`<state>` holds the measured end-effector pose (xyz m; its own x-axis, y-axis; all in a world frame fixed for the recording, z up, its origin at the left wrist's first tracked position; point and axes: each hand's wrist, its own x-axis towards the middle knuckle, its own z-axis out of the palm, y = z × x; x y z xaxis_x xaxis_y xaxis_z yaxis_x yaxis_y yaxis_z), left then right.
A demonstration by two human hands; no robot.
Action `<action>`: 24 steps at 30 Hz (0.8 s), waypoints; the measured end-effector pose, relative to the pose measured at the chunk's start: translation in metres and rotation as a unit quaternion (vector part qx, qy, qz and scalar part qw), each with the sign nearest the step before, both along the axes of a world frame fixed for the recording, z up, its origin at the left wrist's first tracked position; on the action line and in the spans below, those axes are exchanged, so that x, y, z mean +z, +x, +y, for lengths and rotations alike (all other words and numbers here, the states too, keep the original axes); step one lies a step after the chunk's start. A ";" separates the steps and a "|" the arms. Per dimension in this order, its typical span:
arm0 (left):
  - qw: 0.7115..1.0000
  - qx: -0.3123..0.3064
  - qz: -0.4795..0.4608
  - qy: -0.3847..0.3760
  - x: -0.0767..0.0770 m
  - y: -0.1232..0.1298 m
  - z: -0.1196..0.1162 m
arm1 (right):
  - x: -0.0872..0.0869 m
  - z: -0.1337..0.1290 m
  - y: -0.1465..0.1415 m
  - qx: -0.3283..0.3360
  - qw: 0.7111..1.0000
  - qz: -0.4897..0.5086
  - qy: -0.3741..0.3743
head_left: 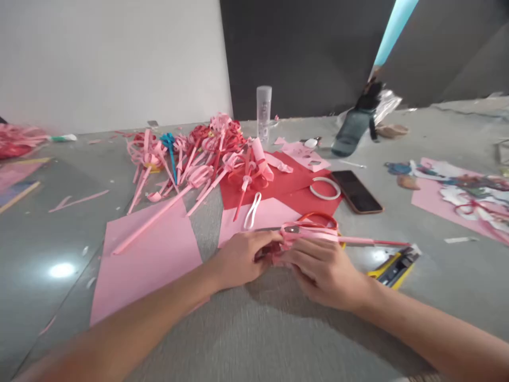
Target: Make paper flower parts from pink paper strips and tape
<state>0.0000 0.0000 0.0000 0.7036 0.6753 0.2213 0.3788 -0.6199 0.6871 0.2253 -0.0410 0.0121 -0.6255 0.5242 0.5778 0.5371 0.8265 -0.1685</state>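
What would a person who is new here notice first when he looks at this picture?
Probably the heap of pink and red paper flowers beyond the hands, where one blue flower stands out at the left. Next, near the centre, the left hand and right hand hold pink paper strips between them. The dark phone lies right of the red paper.
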 end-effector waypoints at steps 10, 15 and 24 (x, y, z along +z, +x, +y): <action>0.998 0.005 0.043 0.040 0.005 0.000 -0.002 | -0.005 -0.002 0.012 0.010 0.996 -0.016 -0.088; 0.996 0.011 0.065 0.063 0.005 0.000 -0.002 | -0.004 -0.002 0.013 0.023 0.996 -0.040 -0.074; 0.994 0.018 0.065 0.082 0.003 0.000 -0.002 | -0.002 -0.004 0.010 0.018 0.997 -0.078 -0.024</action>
